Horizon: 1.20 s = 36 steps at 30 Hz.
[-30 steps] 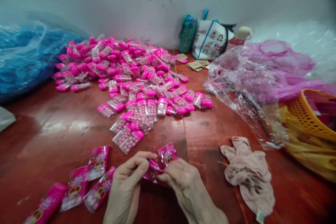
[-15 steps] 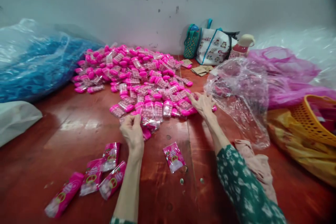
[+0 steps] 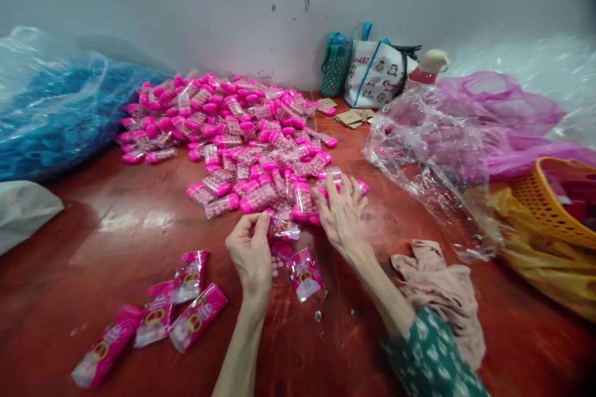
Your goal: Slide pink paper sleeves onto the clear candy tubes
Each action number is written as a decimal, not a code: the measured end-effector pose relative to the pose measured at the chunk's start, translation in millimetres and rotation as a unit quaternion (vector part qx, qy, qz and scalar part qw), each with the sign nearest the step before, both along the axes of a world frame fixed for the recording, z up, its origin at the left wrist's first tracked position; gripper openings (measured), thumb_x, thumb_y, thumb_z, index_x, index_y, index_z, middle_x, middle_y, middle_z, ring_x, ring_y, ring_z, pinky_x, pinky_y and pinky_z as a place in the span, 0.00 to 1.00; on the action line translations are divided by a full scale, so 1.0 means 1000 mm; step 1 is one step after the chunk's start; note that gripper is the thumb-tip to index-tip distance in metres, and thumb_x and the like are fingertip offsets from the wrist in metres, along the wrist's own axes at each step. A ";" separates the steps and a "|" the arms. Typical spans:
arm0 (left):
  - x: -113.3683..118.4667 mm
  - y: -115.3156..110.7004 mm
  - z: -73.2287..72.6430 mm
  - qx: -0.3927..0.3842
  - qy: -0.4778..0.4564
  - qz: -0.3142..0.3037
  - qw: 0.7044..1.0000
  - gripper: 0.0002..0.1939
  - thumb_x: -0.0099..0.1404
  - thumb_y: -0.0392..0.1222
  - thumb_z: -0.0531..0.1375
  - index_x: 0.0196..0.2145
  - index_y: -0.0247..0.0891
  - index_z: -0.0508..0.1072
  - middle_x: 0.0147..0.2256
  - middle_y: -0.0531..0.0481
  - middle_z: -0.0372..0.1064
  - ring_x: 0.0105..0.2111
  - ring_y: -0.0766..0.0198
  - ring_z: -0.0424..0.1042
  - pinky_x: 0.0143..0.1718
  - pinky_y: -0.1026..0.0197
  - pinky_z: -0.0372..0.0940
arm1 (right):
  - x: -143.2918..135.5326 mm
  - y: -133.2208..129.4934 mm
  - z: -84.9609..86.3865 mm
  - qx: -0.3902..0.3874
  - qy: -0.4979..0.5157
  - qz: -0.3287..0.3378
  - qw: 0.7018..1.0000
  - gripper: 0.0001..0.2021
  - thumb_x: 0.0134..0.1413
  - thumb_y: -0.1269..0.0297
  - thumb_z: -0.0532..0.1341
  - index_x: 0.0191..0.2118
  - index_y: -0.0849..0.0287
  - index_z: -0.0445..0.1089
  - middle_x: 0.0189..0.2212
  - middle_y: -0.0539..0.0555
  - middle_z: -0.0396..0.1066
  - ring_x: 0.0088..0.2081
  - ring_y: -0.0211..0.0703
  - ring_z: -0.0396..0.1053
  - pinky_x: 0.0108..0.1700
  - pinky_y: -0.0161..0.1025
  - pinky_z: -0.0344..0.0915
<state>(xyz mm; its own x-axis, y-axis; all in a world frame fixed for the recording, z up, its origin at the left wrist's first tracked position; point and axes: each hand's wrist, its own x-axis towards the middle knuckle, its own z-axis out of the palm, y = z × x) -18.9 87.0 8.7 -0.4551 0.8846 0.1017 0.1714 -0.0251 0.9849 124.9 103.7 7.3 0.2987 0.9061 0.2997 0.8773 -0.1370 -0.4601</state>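
My left hand [image 3: 251, 248] is pinched at the near edge of a pile of small clear containers [image 3: 261, 195] with pink caps and pink beads or candies inside. A pink printed wrapper [image 3: 285, 227] pokes out from its fingertips. My right hand [image 3: 343, 214] lies over the pile's near right edge with fingers spread, touching containers there. Between the hands rests a flat pink wrapper [image 3: 305, 274]. Just above it, one container [image 3: 279, 257] sits partly behind my left hand. Several filled pink packs [image 3: 189, 316] lie left of my left forearm.
A clear bag of blue pieces [image 3: 60, 118] stands at left. A cloth [image 3: 440, 298], clear plastic sheet [image 3: 419, 136], pink mesh bag [image 3: 507, 105] and yellow basket [image 3: 540, 198] are at right. A white printed bag [image 3: 375, 74] stands by the wall.
My left hand has moved right with the wrapper at its fingertips. The right hand has come nearer and slightly left, its fingers now spread over the containers. The view has shifted slightly.
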 end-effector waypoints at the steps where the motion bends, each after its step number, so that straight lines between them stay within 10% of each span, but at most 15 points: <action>1: -0.003 -0.004 0.002 0.003 0.000 0.007 1.000 0.08 0.53 0.44 0.60 0.24 0.37 0.72 0.19 0.56 0.64 0.20 0.66 0.64 0.22 0.64 0.58 | -0.001 -0.009 0.004 0.018 0.008 0.002 1.000 0.23 0.59 0.53 0.50 0.58 0.56 0.57 0.57 0.63 0.54 0.58 0.62 0.45 0.52 0.67 0.45; 12: -0.015 -0.031 0.005 0.018 -0.158 -0.099 0.982 0.04 0.53 0.40 0.64 0.25 0.38 0.75 0.18 0.57 0.66 0.21 0.68 0.63 0.25 0.66 0.59 | -0.047 -0.073 0.011 0.054 0.445 0.146 0.882 0.06 0.54 0.66 0.61 0.29 0.61 0.73 0.25 0.51 0.69 0.28 0.39 0.66 0.30 0.35 0.62; 18: -0.023 -0.034 0.000 -0.034 -0.149 -0.258 0.954 0.05 0.51 0.38 0.66 0.29 0.38 0.78 0.26 0.52 0.73 0.26 0.65 0.68 0.30 0.64 0.62 | -0.044 -0.075 0.008 0.062 0.385 0.166 0.906 0.09 0.57 0.67 0.57 0.30 0.61 0.73 0.25 0.52 0.68 0.29 0.41 0.65 0.32 0.36 0.61; 26: -0.016 -0.034 0.001 -0.050 -0.265 -0.182 0.946 0.05 0.47 0.38 0.68 0.26 0.37 0.79 0.19 0.54 0.70 0.17 0.71 0.63 0.17 0.69 0.57 | -0.032 -0.071 0.022 0.039 0.293 0.190 0.936 0.17 0.61 0.62 0.51 0.25 0.60 0.69 0.22 0.50 0.64 0.27 0.39 0.62 0.29 0.35 0.58; 29: -0.019 -0.031 0.001 -0.061 -0.325 -0.110 0.937 0.09 0.41 0.40 0.70 0.23 0.37 0.78 0.16 0.55 0.70 0.12 0.72 0.61 0.11 0.70 0.55 | -0.029 -0.053 0.025 0.032 0.259 0.107 0.959 0.17 0.63 0.58 0.48 0.31 0.59 0.69 0.26 0.51 0.67 0.29 0.40 0.65 0.30 0.35 0.59; 36: -0.026 -0.024 0.004 -0.062 -0.434 -0.061 0.897 0.15 0.34 0.41 0.73 0.20 0.33 0.76 0.21 0.51 0.75 0.22 0.65 0.74 0.26 0.67 0.69 | -0.041 -0.010 0.005 0.049 0.076 0.030 0.996 0.09 0.55 0.64 0.56 0.37 0.65 0.67 0.35 0.64 0.68 0.38 0.53 0.64 0.40 0.48 0.62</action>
<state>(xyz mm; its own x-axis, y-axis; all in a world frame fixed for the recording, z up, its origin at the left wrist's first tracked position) -44.6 63.4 12.2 -0.2144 0.9134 -0.3459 -0.6579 0.1267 0.7424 84.3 94.0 12.3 0.2942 0.8921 0.3428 0.8022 -0.0355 -0.5960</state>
